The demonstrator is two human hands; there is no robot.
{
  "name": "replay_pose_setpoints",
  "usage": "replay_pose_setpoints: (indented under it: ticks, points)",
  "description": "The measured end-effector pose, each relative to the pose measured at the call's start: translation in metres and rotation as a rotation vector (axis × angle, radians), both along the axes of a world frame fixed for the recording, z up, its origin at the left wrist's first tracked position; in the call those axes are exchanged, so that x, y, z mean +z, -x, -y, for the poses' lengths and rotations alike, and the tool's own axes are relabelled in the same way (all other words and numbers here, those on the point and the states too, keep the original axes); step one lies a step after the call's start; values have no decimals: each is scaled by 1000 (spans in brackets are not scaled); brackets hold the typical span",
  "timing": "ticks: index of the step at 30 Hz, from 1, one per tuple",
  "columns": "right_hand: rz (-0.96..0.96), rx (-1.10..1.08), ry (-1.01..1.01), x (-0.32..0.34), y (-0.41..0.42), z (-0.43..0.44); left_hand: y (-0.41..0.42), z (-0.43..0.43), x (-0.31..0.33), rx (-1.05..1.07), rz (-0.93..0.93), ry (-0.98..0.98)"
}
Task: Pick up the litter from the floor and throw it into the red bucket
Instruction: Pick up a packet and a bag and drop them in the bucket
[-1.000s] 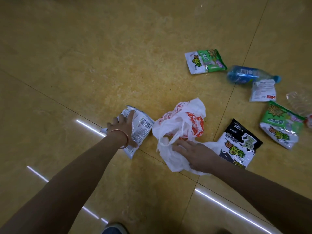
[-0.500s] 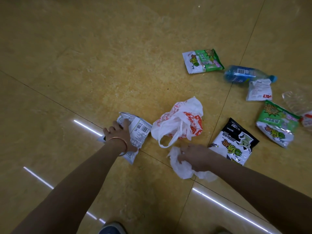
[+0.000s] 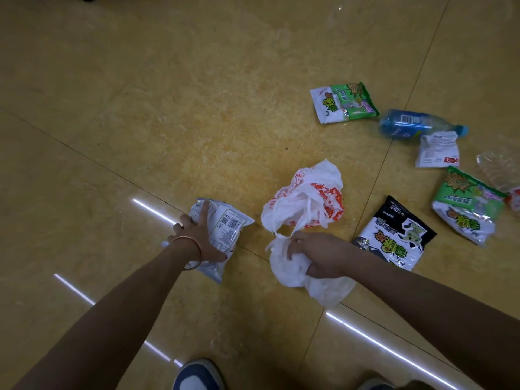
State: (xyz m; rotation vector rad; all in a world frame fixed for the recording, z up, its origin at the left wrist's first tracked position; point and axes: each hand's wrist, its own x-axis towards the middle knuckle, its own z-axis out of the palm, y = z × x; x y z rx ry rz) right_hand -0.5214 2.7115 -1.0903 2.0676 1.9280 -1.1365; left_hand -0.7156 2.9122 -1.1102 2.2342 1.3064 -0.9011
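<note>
Litter lies scattered over a yellow tiled floor [image 3: 168,108] as a person bends to gather it with both hands. The left hand [image 3: 198,235], a thin bangle [image 3: 194,256] on its wrist, lies on a silvery snack packet [image 3: 228,226] just left of centre, forefinger stretched along it, the other fingers bent at its left edge and the thumb clamped across its lower part. The right hand [image 3: 320,254], just below centre, has its fingers curled tight round a crumpled plain white plastic bag [image 3: 289,270], which bulges out on both sides of the fist. Directly above it sits a second white plastic bag with orange print [image 3: 306,198], one handle loop touching the bag in the fist. To the right of the hand lies a black-and-white snack packet [image 3: 394,237]. Further right and higher are a green-and-white snack packet [image 3: 344,105], a blue plastic bottle [image 3: 408,125] on its side, a white paper wrapper [image 3: 437,150] overlapping the bottle's neck end, another green snack packet [image 3: 464,206] and, at the right edge, a clear plastic wrapper [image 3: 498,167]. A blue-and-white shoe [image 3: 197,375] shows at the bottom edge.
</note>
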Motion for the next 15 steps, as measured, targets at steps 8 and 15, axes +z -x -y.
replay_pose_setpoints:
  ticks: [8, 15]
  points:
    - [-151, -454, -155, 70, -7, -1, -3, 11, 76, 317, 284, 219]
    - [-253, -636, -230, 228, -3, -9, 2, 11, 232, 333, 421, 278]
